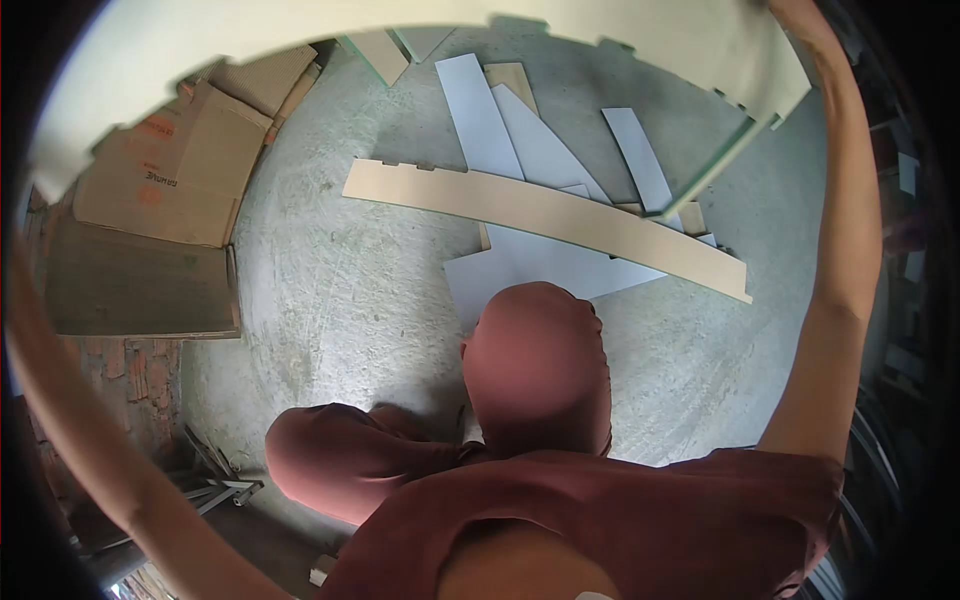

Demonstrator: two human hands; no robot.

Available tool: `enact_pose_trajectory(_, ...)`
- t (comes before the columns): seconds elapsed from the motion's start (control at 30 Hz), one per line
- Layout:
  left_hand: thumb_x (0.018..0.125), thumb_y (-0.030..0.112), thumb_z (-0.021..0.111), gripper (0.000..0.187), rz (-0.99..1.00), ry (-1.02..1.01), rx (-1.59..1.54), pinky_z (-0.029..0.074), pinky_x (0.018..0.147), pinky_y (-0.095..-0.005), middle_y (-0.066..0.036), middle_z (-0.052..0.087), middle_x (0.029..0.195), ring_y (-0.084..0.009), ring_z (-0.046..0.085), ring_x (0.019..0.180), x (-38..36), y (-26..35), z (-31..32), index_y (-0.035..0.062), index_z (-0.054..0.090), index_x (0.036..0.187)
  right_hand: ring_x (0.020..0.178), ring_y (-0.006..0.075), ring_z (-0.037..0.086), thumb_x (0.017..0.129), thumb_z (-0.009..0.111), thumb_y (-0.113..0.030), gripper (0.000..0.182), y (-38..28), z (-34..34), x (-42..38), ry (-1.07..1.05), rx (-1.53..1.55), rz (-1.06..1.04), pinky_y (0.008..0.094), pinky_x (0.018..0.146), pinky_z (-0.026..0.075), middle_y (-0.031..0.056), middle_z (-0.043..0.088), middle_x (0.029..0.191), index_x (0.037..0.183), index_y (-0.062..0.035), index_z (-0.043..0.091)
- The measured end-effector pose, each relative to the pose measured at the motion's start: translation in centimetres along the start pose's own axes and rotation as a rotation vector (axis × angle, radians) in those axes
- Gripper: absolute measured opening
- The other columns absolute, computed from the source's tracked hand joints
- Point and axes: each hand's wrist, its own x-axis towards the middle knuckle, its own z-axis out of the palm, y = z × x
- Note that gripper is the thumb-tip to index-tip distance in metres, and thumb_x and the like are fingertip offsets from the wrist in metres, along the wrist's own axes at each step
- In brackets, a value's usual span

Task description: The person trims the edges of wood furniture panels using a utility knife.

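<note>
A large cream-coloured board (400,22) with notches along its lower edge is held up across the top of the view, close to the camera. My right hand (787,9), at the top edge, is closed on this board near its right end; most of the fingers are cut off or hidden. A narrower panel (715,165) stands out from the board's right end, toward the floor. My left arm (90,430) reaches up along the left edge, but the hand itself is outside the picture. Below lies a long notched strip (540,210) with a green edge.
Several white panels (478,115) lie under and around the strip on the concrete floor (310,270). Flattened cardboard (170,180) is at the left, above a brick wall (130,380). A metal frame (215,490) stands lower left. My bent knees are in the middle.
</note>
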Motion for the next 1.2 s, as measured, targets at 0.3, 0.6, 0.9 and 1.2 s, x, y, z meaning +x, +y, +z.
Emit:
enact_pose_trajectory(0.3,0.094,0.06,0.04,0.06,-0.416,0.073,-0.193,0.043,0.089,-0.0534,-0.012,0.048,0.115,-0.0302,0.049,0.104,-3.6,-22.9,1.8,0.0091,0.044,0.126,0.097,0.026,0.056,0.072,0.075,-0.033,0.057,17.3,7.9,-6.5,-0.785,-0.241,0.362,0.0332,0.087,0.042,0.0149,0.06,0.099,0.115,-0.0013,0.054)
enact_pose_trajectory(0.6,0.089,0.071,0.035,0.073,-0.738,-0.106,-0.137,0.043,0.097,-0.0517,-0.008,0.049,0.133,-0.0296,0.047,0.121,-6.0,-40.9,-2.9,0.0131,0.045,0.133,0.101,0.0297,0.058,0.066,0.078,-0.043,0.072,28.9,20.4,-16.2,-0.95,-0.13,0.52,0.0383,0.086,0.045,0.0178,0.062,0.107,0.12,-0.0013,0.053)
enact_pose_trajectory(0.9,0.092,0.064,0.037,0.066,-0.857,0.061,-0.057,0.044,0.1,-0.0488,-0.01,0.05,0.132,-0.0293,0.049,0.121,-3.2,-45.5,-3.6,0.0133,0.046,0.133,0.106,0.0332,0.058,0.069,0.078,-0.044,0.071,30.7,25.9,-18.3,-0.892,-0.128,0.635,0.042,0.088,0.045,0.0188,0.061,0.111,0.121,-0.0037,0.053)
enact_pose_trajectory(1.2,0.09,0.064,0.044,0.055,-1.059,0.12,0.089,0.05,0.083,-0.0369,0.001,0.067,0.103,-0.0175,0.061,0.099,0.1,-46.9,-5.4,0.0175,0.061,0.114,0.088,0.0435,0.062,0.083,0.069,-0.04,0.05,25.1,25.8,-21.4,-0.137,-0.036,0.809,0.0447,0.074,0.05,0.0232,0.064,0.088,0.111,-0.0014,0.051)
